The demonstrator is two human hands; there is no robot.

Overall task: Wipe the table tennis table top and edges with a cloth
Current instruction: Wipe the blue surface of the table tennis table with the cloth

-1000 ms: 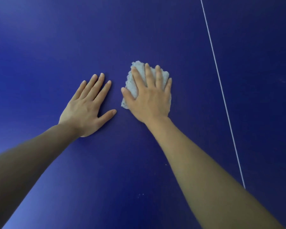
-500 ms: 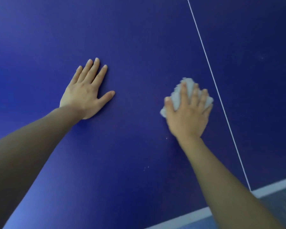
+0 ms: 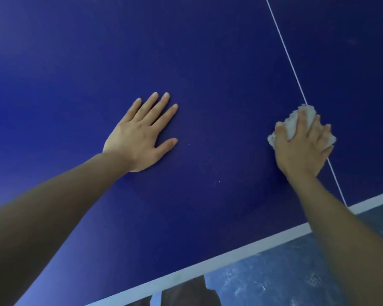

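L hand [image 3: 139, 138] flat on table [image 3: 208, 62]; R hand [image 3: 303, 149] grips cloth [image 3: 293, 124]

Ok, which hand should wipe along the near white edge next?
Right, probably. The right hand already grips the cloth by the centre line, while the left hand lies flat on the table top, bracing.
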